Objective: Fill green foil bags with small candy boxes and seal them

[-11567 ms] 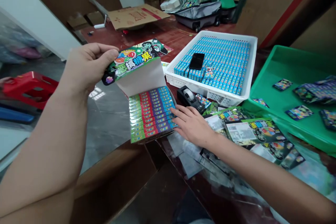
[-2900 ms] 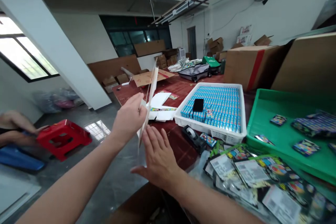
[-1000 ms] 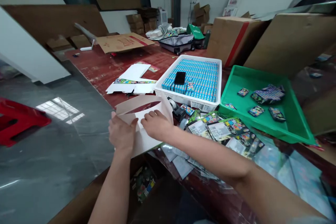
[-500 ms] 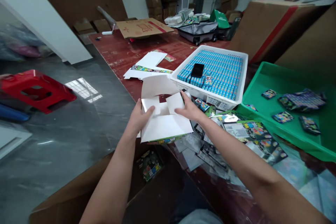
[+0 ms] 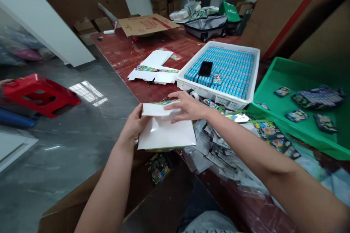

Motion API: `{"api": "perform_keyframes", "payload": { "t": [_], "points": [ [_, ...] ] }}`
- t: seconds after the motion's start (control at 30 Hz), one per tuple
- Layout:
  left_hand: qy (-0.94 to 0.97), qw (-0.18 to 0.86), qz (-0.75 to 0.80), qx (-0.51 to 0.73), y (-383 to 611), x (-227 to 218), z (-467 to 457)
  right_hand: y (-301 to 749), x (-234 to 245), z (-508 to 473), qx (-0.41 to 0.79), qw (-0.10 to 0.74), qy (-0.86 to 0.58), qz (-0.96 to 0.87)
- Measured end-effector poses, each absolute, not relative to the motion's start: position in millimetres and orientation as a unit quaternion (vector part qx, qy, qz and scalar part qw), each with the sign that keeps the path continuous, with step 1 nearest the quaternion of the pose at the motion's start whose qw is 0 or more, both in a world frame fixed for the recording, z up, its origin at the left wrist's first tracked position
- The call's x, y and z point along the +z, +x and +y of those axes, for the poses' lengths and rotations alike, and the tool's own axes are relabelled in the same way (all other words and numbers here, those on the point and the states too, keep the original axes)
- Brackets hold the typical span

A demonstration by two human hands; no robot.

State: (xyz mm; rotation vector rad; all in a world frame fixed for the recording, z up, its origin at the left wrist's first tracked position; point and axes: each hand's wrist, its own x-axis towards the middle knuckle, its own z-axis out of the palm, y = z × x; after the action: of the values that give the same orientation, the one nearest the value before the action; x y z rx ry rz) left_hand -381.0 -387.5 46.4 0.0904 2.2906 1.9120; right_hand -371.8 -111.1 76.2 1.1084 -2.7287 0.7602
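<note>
Change: half a second ago the white carton (image 5: 165,131) stood with its end flaps apart; now the top flap is folded down flat and the right hand (image 5: 188,106) has moved over it.
Edges: the carton lies at the near corner of the desk (image 5: 128,56), its left side just over the edge, above an open cardboard box (image 5: 115,196) on the floor.
Open room: bare red desk stretches beyond the carton up to the flat carton blanks (image 5: 154,69); grey floor lies open to the left.
Crowding: to the right, loose printed packets (image 5: 262,134) in clear sleeves press against the carton's side.
Surface: a white tray (image 5: 253,80) full of small blue boxes, with a black phone (image 5: 205,68) lying on them, sits past the right hand; a tape dispenser (image 5: 194,95) is just beside that hand; a green tray (image 5: 276,76) with a few packets stands further right.
Room: a red stool (image 5: 38,94) on the floor at left, large brown boxes along the back and right.
Left hand: the left hand (image 5: 135,123) grips the carton's left end, thumb on top, fingers hidden beneath.
Right hand: spread wide and flat, palm down, pressing on the folded flap at the carton's far edge.
Carton: between both hands, white side up, a strip of printed colour showing at its far and near edges.
</note>
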Motion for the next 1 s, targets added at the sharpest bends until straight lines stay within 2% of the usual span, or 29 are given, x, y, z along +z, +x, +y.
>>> {"api": "perform_keyframes", "payload": {
  "t": [0.13,0.2,0.3,0.37,0.5,0.67,1.0],
  "points": [
    [-0.001,0.149,0.713,0.686,-380,54,-389,-361,87,-125,0.254,-0.057,0.298,-0.918],
    [-0.013,0.146,0.713,0.686,-379,54,-390,-358,90,-133,0.269,-0.04,0.255,-0.928],
    [-0.026,0.124,0.721,0.681,-377,51,-393,-359,91,-140,0.308,0.06,0.204,-0.927],
    [-0.031,0.11,0.726,0.678,-377,49,-395,-360,90,-141,0.306,0.095,0.228,-0.919],
    [-0.027,0.102,0.732,0.674,-377,48,-396,-360,81,-138,0.265,0.047,0.366,-0.891],
    [-0.018,0.075,0.744,0.664,-377,49,-395,-368,63,-139,0.252,-0.03,0.299,-0.92],
    [0.028,-0.002,0.743,0.668,-361,64,-387,-369,50,-157,0.256,0.041,0.204,-0.944]
  ]
}}
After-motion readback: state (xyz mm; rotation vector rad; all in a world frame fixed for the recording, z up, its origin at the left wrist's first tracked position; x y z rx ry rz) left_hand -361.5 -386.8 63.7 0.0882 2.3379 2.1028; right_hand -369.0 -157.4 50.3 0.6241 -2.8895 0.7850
